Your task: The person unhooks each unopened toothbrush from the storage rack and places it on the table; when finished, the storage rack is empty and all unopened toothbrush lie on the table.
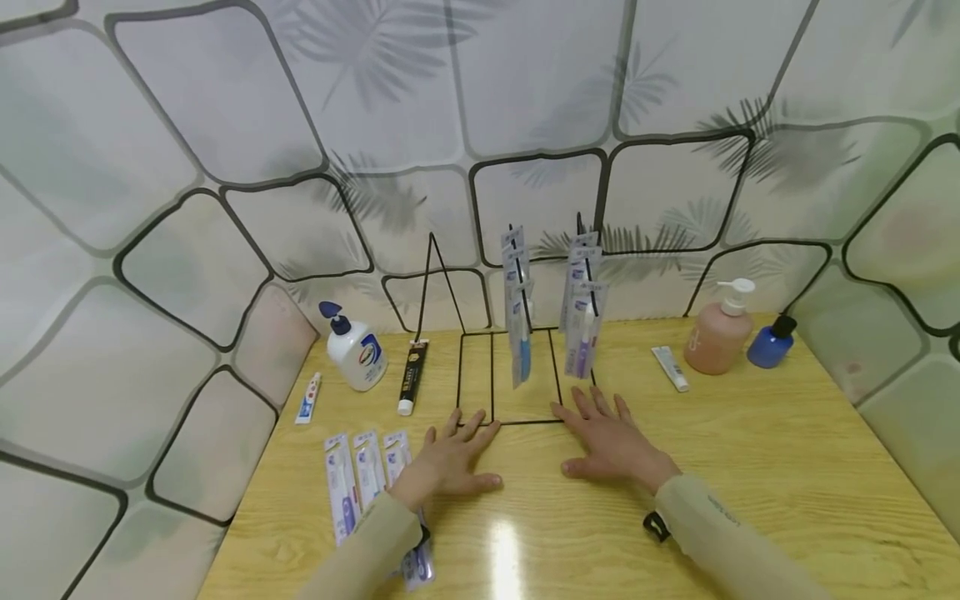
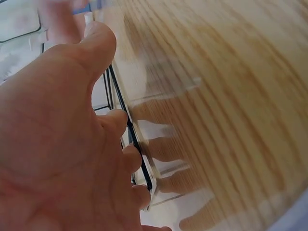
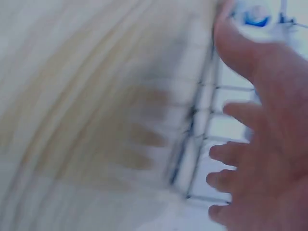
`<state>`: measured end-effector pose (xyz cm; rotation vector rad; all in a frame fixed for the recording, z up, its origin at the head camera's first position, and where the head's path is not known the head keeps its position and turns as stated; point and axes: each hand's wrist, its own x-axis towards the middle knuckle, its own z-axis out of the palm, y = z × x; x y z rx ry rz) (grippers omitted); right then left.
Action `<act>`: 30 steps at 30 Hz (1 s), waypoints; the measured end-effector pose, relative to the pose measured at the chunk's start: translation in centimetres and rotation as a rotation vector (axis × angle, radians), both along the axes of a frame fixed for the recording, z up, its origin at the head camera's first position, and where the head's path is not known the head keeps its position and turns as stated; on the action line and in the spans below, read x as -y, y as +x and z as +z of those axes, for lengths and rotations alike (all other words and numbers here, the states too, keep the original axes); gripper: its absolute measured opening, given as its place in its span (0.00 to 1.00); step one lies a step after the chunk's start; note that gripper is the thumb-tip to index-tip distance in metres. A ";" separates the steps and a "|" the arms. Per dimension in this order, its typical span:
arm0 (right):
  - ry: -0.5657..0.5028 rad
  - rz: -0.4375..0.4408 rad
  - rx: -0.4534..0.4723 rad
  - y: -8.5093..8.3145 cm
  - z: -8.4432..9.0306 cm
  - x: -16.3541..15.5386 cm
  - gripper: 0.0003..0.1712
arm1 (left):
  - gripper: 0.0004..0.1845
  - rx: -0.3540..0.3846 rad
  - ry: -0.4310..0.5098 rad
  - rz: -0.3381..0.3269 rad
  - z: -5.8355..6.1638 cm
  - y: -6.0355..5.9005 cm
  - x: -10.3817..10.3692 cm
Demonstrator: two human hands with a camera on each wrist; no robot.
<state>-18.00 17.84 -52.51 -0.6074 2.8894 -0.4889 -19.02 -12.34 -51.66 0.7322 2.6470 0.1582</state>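
A black wire display rack is standing on the wooden table directly ahead of both hands, its flat rectangular base frame lying just beyond the fingertips and its long axis running left to right across the person's front. Packaged toothbrushes are hanging from its upright pegs above the base. The left hand is resting palm down with fingers spread and straight, the tips touching or just short of the near-left corner of the frame; the left wrist view is showing the same left hand lying alongside the black wire. The right hand is lying flat in the same way, fingers splayed, the tips at the near-right corner; the blurred right wrist view is suggesting the same. Neither hand is gripping anything, and both are lying about equally near the rack. More toothbrush packs are lying just outside and partly under the left forearm. Farther left are standing a white pump bottle and tubes; farther right, a pink pump bottle and a blue bottle.
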 end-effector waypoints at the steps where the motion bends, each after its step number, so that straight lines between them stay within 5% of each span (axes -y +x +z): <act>1: -0.039 -0.010 -0.055 0.1 0.7 0.5 0.48 | 0.49 0.002 -0.002 0.004 0.0 0.0 0.0; 6: -0.373 -0.065 -0.335 0.1 4.7 3.5 0.29 | 0.50 0.007 -0.008 0.015 0.2 0.0 -0.2; 10: -0.572 -0.081 -0.404 -0.7 6.8 5.3 0.25 | 0.50 0.018 0.006 0.017 0.2 -0.1 -0.2; 26: -0.732 -0.099 -0.334 -5.2 7.8 7.2 0.20 | 0.51 0.034 -0.004 0.001 0.1 -0.2 0.2; 30: -0.779 -0.086 -0.377 -5.8 8.1 7.3 0.17 | 0.51 0.038 -0.007 -0.005 0.2 -0.3 0.2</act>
